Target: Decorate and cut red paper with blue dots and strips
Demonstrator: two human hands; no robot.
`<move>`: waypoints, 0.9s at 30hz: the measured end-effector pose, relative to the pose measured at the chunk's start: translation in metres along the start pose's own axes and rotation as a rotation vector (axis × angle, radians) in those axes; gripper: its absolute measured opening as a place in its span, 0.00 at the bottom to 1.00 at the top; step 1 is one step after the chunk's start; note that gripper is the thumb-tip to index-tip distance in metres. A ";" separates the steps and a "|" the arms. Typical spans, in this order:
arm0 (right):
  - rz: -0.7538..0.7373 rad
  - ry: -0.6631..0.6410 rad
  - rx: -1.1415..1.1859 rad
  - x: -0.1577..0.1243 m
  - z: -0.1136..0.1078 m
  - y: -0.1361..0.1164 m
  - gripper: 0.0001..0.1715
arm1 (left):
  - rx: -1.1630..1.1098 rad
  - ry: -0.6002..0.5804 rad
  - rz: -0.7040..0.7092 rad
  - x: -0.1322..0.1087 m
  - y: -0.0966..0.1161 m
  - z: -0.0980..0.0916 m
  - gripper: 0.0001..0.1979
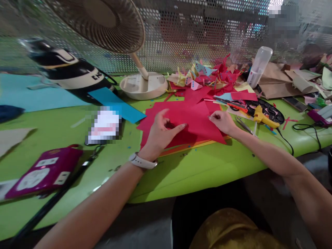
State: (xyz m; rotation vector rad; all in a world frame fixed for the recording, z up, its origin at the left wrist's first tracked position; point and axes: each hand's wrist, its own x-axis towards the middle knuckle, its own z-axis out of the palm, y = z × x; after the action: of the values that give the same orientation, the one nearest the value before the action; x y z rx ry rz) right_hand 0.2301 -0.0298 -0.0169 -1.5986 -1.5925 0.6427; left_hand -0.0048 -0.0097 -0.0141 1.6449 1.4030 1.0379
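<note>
"Hands?"
"My left hand [161, 131]: thumb and forefinger apart, over red paper [195, 113]. My right hand [224, 121]: fingertips together; whether gripping anything, I cannot tell."
"Paper?"
"On the green table [181, 176], between my hands."
"Step?"
"Positioning paper, I judge; next calls for light fingertip control."

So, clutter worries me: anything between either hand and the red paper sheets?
Nothing visible: the left hand is over the red paper sheets, the right hand at their right edge; the yellow glue gun lies farther right.
</note>
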 end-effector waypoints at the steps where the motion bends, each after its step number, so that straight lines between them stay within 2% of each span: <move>1: 0.006 0.001 -0.019 0.000 0.001 0.000 0.12 | 0.204 0.039 0.130 0.000 -0.001 -0.003 0.38; 2: 0.011 0.003 -0.034 0.001 0.001 0.001 0.12 | 0.351 0.077 0.256 0.001 -0.001 -0.005 0.38; 4: 0.010 0.002 -0.059 0.001 0.002 0.002 0.12 | 0.457 0.076 0.491 0.001 0.000 -0.008 0.32; 6: -0.002 -0.006 -0.091 0.002 0.003 0.003 0.11 | 0.542 -0.091 0.689 -0.001 0.003 -0.008 0.27; 8: -0.020 -0.013 -0.124 0.002 0.003 0.003 0.11 | 0.621 -0.371 0.784 -0.004 0.007 -0.004 0.30; 10: -0.038 -0.016 -0.142 0.002 0.003 0.003 0.11 | 0.704 -0.575 0.814 -0.008 0.010 0.003 0.36; 12: -0.046 -0.017 -0.145 0.001 0.004 0.002 0.11 | 0.762 -0.660 0.825 -0.012 0.010 0.009 0.40; 17: -0.031 -0.031 -0.162 -0.001 0.005 0.000 0.11 | 0.824 -0.735 0.856 -0.017 0.005 0.012 0.41; 21: -0.018 -0.028 -0.263 -0.003 0.005 -0.002 0.09 | 0.823 -0.791 0.875 -0.018 0.003 0.009 0.42; 27: -0.006 -0.074 -0.326 -0.005 0.004 -0.006 0.09 | 0.842 -0.816 0.906 -0.019 0.006 0.008 0.43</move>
State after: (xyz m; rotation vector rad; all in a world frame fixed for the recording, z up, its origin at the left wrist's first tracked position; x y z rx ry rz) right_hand 0.2229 -0.0344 -0.0151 -1.8206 -1.8279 0.4590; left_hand 0.0032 -0.0297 -0.0145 2.9850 0.4792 0.0022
